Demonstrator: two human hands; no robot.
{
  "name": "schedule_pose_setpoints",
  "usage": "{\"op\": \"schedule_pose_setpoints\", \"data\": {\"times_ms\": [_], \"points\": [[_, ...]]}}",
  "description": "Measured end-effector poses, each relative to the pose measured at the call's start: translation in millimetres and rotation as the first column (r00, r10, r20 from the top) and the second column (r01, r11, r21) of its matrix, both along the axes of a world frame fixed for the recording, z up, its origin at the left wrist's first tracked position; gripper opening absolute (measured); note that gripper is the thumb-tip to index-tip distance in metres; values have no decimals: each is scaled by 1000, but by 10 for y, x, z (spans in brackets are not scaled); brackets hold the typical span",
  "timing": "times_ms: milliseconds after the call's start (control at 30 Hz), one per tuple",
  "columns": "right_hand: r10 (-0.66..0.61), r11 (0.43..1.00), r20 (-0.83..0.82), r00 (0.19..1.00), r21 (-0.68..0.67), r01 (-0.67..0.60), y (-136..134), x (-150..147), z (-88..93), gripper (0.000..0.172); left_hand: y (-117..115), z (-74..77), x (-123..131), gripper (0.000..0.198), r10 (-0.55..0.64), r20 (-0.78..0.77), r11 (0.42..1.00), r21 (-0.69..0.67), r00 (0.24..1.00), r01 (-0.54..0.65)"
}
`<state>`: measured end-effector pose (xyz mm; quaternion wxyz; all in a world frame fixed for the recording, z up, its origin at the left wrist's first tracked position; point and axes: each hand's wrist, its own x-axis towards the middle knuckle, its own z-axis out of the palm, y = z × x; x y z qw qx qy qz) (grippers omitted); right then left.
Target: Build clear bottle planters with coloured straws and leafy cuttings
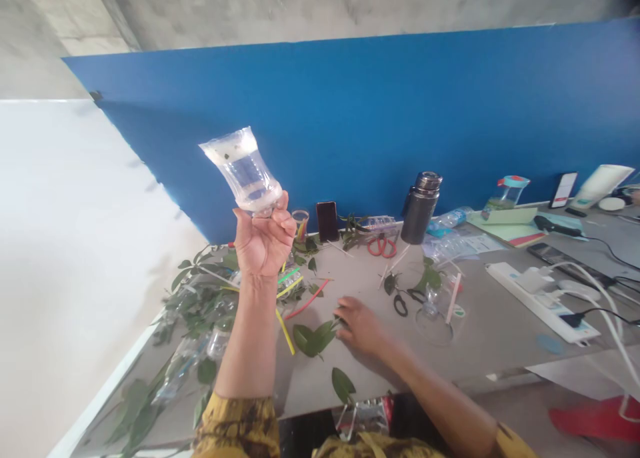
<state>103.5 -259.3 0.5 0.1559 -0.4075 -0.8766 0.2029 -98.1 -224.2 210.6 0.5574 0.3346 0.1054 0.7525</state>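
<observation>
My left hand (265, 235) is raised high above the table, shut around the neck of a clear plastic bottle (243, 171). The bottle is tilted, its wide end pointing up and to the left, with a little cloudy liquid and small dark specks inside. My right hand (360, 325) lies low over the grey tabletop (475, 338), fingers slightly curled. Its fingertips are right next to a green leafy sprig (313, 338), and I cannot tell whether they grip its stem.
A heap of leafy cuttings (197, 305) and yellow and red straws (287, 298) lie left of my right hand. Farther back stand a dark steel flask (421, 208) and red-handled scissors (382, 246). A white power strip (543, 301) with cables lies right, before a blue wall panel (350, 111).
</observation>
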Motion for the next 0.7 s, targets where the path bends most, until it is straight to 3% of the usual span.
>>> {"op": "schedule_pose_setpoints", "data": {"times_ms": [133, 233, 400, 467, 600, 700], "points": [[68, 988, 141, 988, 129, -86, -23, -565, -59, 42, -61, 95, 77, 53, 19, -28, 999, 42, 999, -18], [56, 980, 215, 975, 175, -95, 160, -958, 76, 35, -88, 104, 119, 52, 5, -52, 998, 59, 999, -2], [-52, 982, 150, 987, 189, 23, 404, -1119, 360, 23, -87, 97, -6, 41, 12, -83, 998, 70, 997, -7], [-105, 984, 83, 991, 156, 91, 417, -1080, 377, 29, -77, 111, -133, 39, 45, -66, 995, 87, 997, -39], [-110, 994, 5, 994, 0, 110, 520, -1181, 339, 65, -40, 132, -365, 41, 110, 2, 989, 102, 994, -110], [-116, 989, -32, 993, -91, 113, 733, -1466, 340, 66, -8, 116, -403, 40, 126, 9, 988, 87, 992, -127]]}}
